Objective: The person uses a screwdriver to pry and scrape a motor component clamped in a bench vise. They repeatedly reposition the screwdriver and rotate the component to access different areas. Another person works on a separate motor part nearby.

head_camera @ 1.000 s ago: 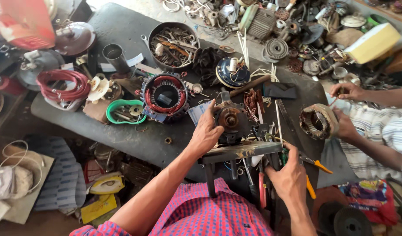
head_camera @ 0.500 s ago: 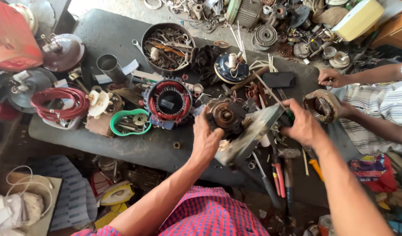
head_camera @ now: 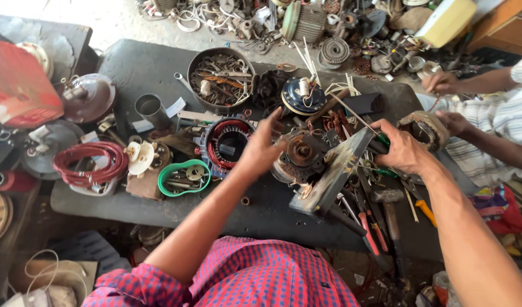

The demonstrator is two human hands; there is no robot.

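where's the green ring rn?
Head view, left of centre: the green ring lies on the dark table, below the copper-wound stator and left of the left hand.
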